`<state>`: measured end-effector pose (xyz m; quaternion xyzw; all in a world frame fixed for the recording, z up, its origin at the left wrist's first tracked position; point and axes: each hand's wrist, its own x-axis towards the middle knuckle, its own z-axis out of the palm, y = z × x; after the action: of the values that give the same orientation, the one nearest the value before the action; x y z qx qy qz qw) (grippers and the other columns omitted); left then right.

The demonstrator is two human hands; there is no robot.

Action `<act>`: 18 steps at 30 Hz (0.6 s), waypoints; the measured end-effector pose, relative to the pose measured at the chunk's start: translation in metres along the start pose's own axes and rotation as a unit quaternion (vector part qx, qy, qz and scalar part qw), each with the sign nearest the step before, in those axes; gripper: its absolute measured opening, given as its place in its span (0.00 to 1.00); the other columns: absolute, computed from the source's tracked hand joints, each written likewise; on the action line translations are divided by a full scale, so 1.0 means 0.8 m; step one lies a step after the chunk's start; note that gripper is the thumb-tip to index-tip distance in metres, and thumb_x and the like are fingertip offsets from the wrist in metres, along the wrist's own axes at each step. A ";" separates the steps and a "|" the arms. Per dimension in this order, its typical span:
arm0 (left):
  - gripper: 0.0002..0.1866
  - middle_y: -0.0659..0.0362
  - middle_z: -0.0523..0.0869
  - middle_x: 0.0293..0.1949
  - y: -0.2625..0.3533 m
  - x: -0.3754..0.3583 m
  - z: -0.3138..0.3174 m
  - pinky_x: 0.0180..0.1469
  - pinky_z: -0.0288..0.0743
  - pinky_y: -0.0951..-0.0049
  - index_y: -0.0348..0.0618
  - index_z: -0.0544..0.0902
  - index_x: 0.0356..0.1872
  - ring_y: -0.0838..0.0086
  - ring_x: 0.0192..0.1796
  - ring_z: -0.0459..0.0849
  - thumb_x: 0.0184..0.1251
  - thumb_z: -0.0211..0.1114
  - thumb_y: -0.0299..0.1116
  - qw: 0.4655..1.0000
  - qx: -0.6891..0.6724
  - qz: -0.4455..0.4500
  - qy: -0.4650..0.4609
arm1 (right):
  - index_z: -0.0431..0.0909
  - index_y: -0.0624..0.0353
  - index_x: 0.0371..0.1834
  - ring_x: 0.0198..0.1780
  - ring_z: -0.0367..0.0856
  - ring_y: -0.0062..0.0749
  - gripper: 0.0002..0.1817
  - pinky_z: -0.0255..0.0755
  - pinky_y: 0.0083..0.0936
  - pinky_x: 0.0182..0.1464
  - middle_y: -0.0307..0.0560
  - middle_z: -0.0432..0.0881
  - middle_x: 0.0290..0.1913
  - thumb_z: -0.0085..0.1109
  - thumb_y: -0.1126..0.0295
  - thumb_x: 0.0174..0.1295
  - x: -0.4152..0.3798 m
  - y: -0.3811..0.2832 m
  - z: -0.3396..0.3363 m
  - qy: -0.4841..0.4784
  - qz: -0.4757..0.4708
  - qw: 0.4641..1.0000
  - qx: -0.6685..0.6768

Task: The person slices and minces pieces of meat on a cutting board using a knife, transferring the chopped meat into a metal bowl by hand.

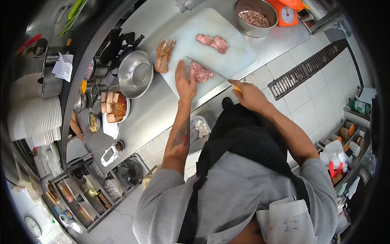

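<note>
My right hand point(247, 94) grips the yellow handle of a knife point(214, 72), whose blade stretches left across the white cutting board point(239, 53). Diced pink meat point(200, 72) lies in a small heap beside the blade. At the heap's left edge, my left hand point(185, 82) stands with its fingers stretched out and holds nothing. Just past its fingertips rests a browned chunk of meat point(164, 55). Two joined-looking slices of pink meat point(213, 42) lie farther back on the board.
A metal bowl of chopped meat point(254, 18) stands at the back right, near an orange scale point(287, 15). To the left are a steel colander point(135, 74) and a bowl with browned meat blocks point(115, 106). A bin point(199, 134) with white pieces sits below the counter edge.
</note>
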<state>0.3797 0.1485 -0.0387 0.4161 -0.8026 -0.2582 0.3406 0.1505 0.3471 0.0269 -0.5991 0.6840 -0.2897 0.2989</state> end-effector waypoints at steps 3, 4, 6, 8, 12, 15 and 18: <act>0.40 0.32 0.71 0.76 0.006 0.014 0.011 0.84 0.56 0.48 0.24 0.68 0.77 0.40 0.81 0.67 0.79 0.63 0.50 0.997 0.060 0.037 -0.044 | 0.75 0.61 0.62 0.36 0.88 0.60 0.17 0.80 0.53 0.44 0.64 0.86 0.32 0.51 0.61 0.81 0.001 0.011 -0.023 -0.033 0.151 0.987 0.043; 0.41 0.33 0.71 0.77 0.010 0.019 0.015 0.83 0.56 0.46 0.26 0.68 0.78 0.41 0.81 0.66 0.77 0.66 0.51 0.994 0.075 0.061 -0.055 | 0.73 0.62 0.55 0.25 0.86 0.49 0.17 0.78 0.45 0.32 0.58 0.83 0.27 0.44 0.58 0.84 0.003 -0.015 -0.049 -0.099 0.259 0.951 0.135; 0.43 0.34 0.72 0.77 0.026 0.023 0.025 0.83 0.56 0.45 0.29 0.69 0.78 0.42 0.81 0.66 0.75 0.69 0.52 0.990 0.089 0.088 -0.071 | 0.72 0.61 0.55 0.23 0.84 0.44 0.17 0.77 0.41 0.29 0.56 0.82 0.26 0.43 0.57 0.84 -0.003 0.011 -0.014 -0.090 0.264 0.944 0.175; 0.46 0.34 0.72 0.76 0.050 0.019 0.038 0.82 0.58 0.46 0.29 0.70 0.76 0.40 0.80 0.66 0.68 0.75 0.53 0.987 0.112 0.094 -0.062 | 0.70 0.58 0.54 0.21 0.82 0.43 0.16 0.76 0.41 0.28 0.57 0.82 0.26 0.42 0.56 0.84 -0.001 0.014 0.010 -0.077 0.272 0.931 0.230; 0.39 0.35 0.75 0.73 0.071 0.013 0.076 0.78 0.66 0.44 0.31 0.76 0.73 0.41 0.77 0.71 0.67 0.77 0.45 0.995 0.091 0.020 0.030 | 0.68 0.58 0.55 0.27 0.86 0.54 0.16 0.78 0.50 0.35 0.64 0.83 0.30 0.43 0.55 0.84 0.023 -0.007 0.059 -0.090 0.244 0.935 0.239; 0.28 0.36 0.75 0.74 0.053 0.016 0.087 0.70 0.76 0.50 0.29 0.81 0.69 0.43 0.72 0.78 0.73 0.71 0.34 0.994 0.032 -0.059 0.087 | 0.68 0.60 0.55 0.36 0.86 0.67 0.16 0.77 0.59 0.42 0.70 0.85 0.34 0.44 0.56 0.83 0.036 -0.025 0.120 -0.064 0.192 0.955 0.217; 0.20 0.39 0.75 0.76 0.049 0.011 0.078 0.59 0.84 0.61 0.26 0.83 0.66 0.53 0.66 0.85 0.77 0.63 0.23 0.979 -0.101 -0.126 0.122 | 0.67 0.62 0.55 0.42 0.84 0.76 0.16 0.74 0.65 0.47 0.75 0.85 0.37 0.45 0.58 0.82 0.041 -0.045 0.132 -0.042 0.134 0.967 0.211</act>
<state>0.3092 0.1698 -0.0486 0.5054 -0.6661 -0.3261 0.4411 0.2499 0.3067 -0.0171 -0.4369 0.6686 -0.3588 0.4831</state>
